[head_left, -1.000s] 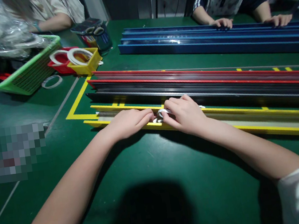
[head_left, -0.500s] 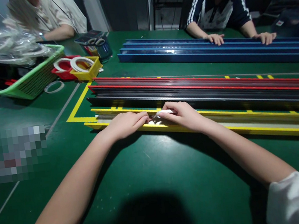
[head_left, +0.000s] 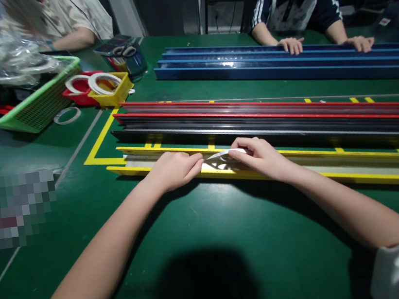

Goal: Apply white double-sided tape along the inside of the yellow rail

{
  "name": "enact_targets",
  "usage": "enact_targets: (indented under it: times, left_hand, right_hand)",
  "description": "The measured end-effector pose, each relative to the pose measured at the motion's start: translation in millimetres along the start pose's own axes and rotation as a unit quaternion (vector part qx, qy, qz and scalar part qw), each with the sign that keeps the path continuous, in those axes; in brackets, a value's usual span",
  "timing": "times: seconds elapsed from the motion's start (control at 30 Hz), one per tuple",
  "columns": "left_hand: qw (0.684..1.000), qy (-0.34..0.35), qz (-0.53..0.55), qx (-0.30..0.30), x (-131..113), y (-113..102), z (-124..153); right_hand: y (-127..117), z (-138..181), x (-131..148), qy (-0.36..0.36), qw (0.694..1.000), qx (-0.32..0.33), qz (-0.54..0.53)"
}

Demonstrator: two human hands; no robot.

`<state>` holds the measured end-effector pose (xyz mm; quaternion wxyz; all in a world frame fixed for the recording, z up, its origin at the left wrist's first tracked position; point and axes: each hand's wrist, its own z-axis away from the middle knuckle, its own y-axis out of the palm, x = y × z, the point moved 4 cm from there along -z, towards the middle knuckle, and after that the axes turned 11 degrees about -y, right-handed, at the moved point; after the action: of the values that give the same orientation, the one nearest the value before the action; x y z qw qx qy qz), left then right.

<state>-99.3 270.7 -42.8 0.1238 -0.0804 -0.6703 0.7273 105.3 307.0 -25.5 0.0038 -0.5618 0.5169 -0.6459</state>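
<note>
A yellow-edged channel strip [head_left: 353, 173] lies lengthwise on the green table in front of me. My right hand [head_left: 257, 157] is closed over its trough, fingers pinching a roll of white tape [head_left: 239, 152] seen nearly edge-on. From the roll a short white strip [head_left: 218, 155] runs leftward to the fingertips of my left hand [head_left: 176, 170]. That hand is closed, knuckles up, with its fingertips at the strip's end inside the channel; the exact grip is hidden. Just behind lie a black channel strip [head_left: 241, 134] and a red-edged one [head_left: 223, 108].
Blue channel strips [head_left: 225, 65] lie farther back under a co-worker's hands [head_left: 292, 45]. Another person sits at the back left. At left are a green basket [head_left: 38, 112] with plastic-wrapped items, red [head_left: 84, 98] and yellow [head_left: 115, 98] boxes with tape rolls, and a loose ring [head_left: 67, 116].
My right hand has moved right with the tape roll, away from my left hand, so a longer white strip shows between them. My left hand has shifted slightly right.
</note>
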Motion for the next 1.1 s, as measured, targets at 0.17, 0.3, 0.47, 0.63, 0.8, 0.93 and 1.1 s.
enact_targets:
  times: [0.17, 0.3, 0.47, 0.63, 0.8, 0.93, 1.1]
  left_hand:
    - [1.000, 0.011, -0.003, -0.008, 2.5, 3.5, 1.6]
    - [1.000, 0.021, 0.001, -0.015, 2.0, 0.8, 2.3]
    - [1.000, 0.026, 0.008, -0.008, 2.2, 2.1, 2.7]
    - [0.999, 0.036, 0.020, -0.008, 1.6, 2.7, 3.2]
    - [0.999, 0.043, 0.028, -0.001, 1.7, 4.5, 3.3]
    - [0.999, 0.033, 0.034, -0.011, 2.2, 5.2, 3.3]
    - [0.999, 0.036, 0.025, -0.004, 1.5, 3.9, 3.6]
  right_hand:
    - [-1.8, 0.2, 3.7, -0.004, 1.000, 0.005, 0.014]
    - [-1.6, -0.4, 5.1, -0.008, 1.000, 0.004, 0.018]
    - [-1.2, -0.4, 5.3, -0.014, 1.000, 0.002, 0.025]
    - [-2.0, -0.5, 6.0, -0.024, 0.999, -0.010, 0.027]
    - [-1.7, -0.6, 6.3, -0.025, 0.999, -0.008, 0.031]
    - [-1.3, -0.2, 5.7, -0.022, 0.999, -0.009, 0.034]
    - [-1.9, -0.2, 5.6, -0.025, 0.999, -0.008, 0.034]
